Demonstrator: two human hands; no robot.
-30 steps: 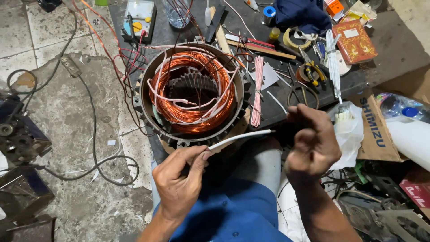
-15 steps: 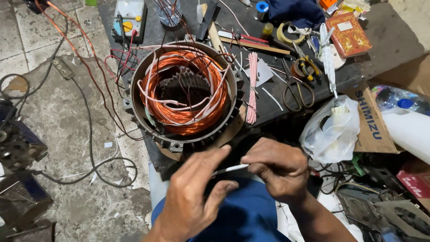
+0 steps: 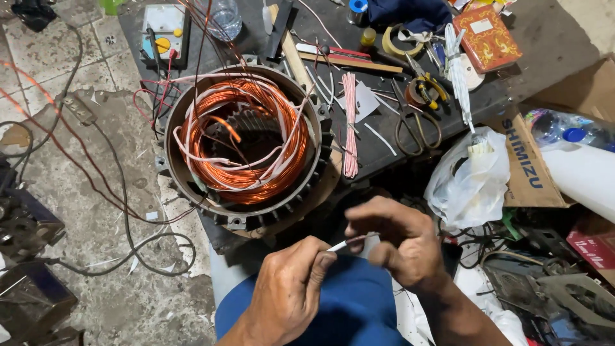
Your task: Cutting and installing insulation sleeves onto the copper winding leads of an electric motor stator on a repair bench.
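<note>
A thin white sleeve [image 3: 346,243], a narrow stiff tube, is held between both hands just off the near edge of the dark table [image 3: 544,32], above the person's blue lap [image 3: 346,307]. Its long axis runs almost level, from lower left to upper right, and only a short part shows between the fingers.

The left hand [image 3: 291,288] comes up from below with the back of the hand toward the camera; its grip is closed on the left end of the sleeve, thumb and forefinger pinched at the tip. The right hand [image 3: 397,240] comes in from the lower right, wrist bent, fingers curled over; its grip is closed around the right end of the sleeve, which goes hidden under the fingers.

Just beyond the hands, at the near left corner of the table, stands a round stator [image 3: 246,144], a heavy grey metal ring with ribs on the outside. Inside it lies a coil [image 3: 256,109] of shiny copper wire, with white sleeves woven through it. To its right a pink bundle [image 3: 350,125] of thin strips lies with its length pointing away from the person. Scissors [image 3: 416,125] with dark metal loops lie further right. A crumpled white plastic bag [image 3: 471,173] hangs at the near right edge. A red patterned box [image 3: 488,37] is near the far right corner.
</note>
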